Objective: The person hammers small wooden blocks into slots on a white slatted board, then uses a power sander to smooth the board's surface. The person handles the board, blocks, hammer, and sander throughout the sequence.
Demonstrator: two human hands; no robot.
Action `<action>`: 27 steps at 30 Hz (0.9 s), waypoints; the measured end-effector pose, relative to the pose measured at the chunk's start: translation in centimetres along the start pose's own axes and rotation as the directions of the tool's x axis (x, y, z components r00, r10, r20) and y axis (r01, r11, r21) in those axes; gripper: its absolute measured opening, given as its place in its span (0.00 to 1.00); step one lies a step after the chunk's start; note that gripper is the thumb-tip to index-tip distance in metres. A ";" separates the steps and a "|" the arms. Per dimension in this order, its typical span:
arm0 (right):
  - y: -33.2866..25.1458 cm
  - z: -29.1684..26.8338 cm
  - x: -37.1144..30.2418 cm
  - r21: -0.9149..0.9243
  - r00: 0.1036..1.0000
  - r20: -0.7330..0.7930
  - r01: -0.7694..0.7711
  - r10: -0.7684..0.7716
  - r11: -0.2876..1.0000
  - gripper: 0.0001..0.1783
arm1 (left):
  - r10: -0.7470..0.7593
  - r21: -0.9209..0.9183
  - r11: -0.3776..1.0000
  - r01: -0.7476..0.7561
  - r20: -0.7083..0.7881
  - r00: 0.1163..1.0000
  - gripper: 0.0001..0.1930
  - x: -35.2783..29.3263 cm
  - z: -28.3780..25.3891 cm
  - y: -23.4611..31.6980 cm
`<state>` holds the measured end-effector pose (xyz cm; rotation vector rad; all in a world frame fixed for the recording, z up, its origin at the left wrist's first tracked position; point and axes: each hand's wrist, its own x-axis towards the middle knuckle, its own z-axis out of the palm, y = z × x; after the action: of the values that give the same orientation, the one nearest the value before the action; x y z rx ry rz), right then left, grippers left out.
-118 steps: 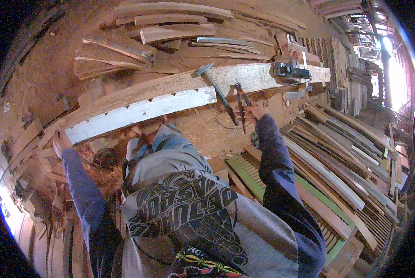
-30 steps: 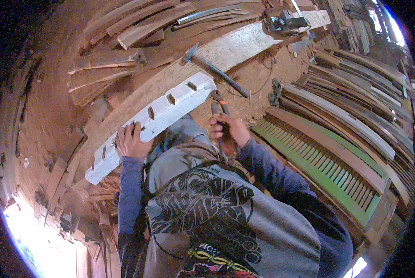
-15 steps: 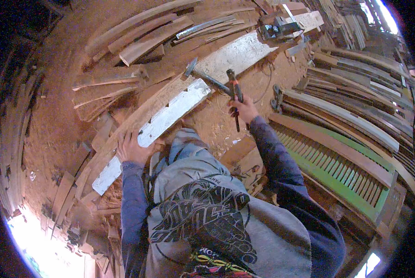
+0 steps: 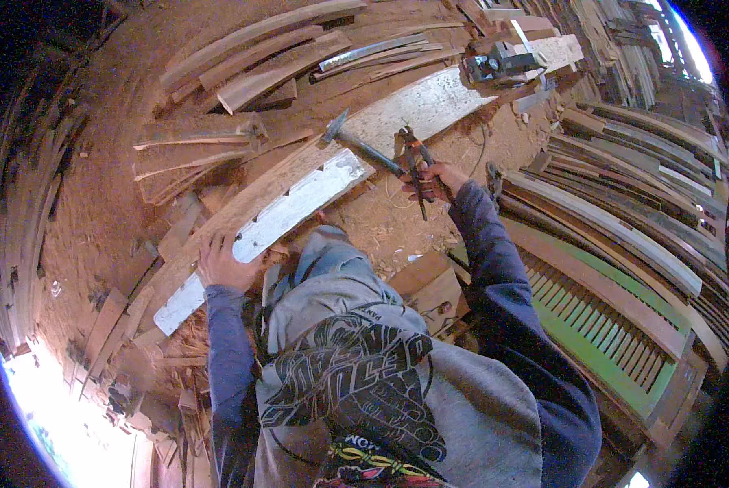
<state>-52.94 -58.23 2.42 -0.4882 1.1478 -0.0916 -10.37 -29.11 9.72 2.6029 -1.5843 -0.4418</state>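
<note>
Pincers (image 4: 418, 180): raised beside the hammer (image 4: 368, 150), head toward the long plank (image 4: 429, 99) — a second ago held lower, close to the right end of the white piece (image 4: 307, 195); handles seemingly apart.
Right hand (image 4: 439, 184): wrapped round the pincers, pinching nothing else that shows.
White piece: rolled over — slotted side up a second ago, now smooth painted face up with notches along the far edge; lying slantwise along the near side of the plank, just beyond the trouser leg (image 4: 324, 246).
Left hand (image 4: 228, 259): clasped across the white piece toward its lower left end, fingers over the far edge, thumb on the near side; underside hidden.
Hammer: same place as a second ago, head resting on the plank, handle reaching toward the pincers; touching or apart, impossible to tell.
Plank: bearing a dark power tool (image 4: 499, 65) well to the right.
Work on the white piece: probably at a turning and steadying stage, judging by the rolled face and the pincers clear of the wood.
</note>
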 end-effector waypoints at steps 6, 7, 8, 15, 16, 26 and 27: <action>-2.0 -1.1 0.0 -0.217 0.967 -0.143 0.175 -0.209 0.960 0.08 | -0.042 0.027 0.999 0.043 -0.005 0.999 0.42 -0.2 -0.1 0.5; -2.4 -1.4 0.7 -0.352 0.930 -0.228 0.199 -0.290 0.915 0.06 | -0.040 -0.014 0.999 0.040 0.001 0.999 0.42 -0.4 -0.2 0.5; -2.8 -1.7 1.5 -0.491 0.860 -0.313 0.217 -0.404 0.844 0.06 | -0.006 -0.033 0.999 0.004 -0.048 0.999 0.42 -0.4 -0.3 0.5; -4.5 -3.4 7.5 -0.988 0.355 -0.117 -0.139 -0.928 0.071 0.24 | 0.063 -0.011 0.997 -0.072 -0.369 0.927 0.39 -1.4 -1.0 0.4; -4.6 -3.3 7.7 -0.986 0.360 -0.116 -0.155 -0.926 0.064 0.24 | 0.020 -0.024 0.999 -0.034 -0.422 0.906 0.38 -1.9 -0.9 0.0; 0.2 7.9 3.2 -0.955 0.668 0.201 -0.029 -0.716 -0.295 0.27 | -0.881 -0.720 0.473 0.508 -0.399 0.254 0.36 -10.5 1.7 -15.7; 0.8 8.8 3.1 -0.969 0.758 0.189 0.039 -0.625 -0.246 0.27 | -0.914 -0.748 0.403 0.528 -0.363 0.183 0.39 -11.3 1.8 -17.4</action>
<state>-43.92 -55.63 2.22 -2.4650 1.2405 0.2637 -0.74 -10.85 6.90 2.3759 0.2225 0.2624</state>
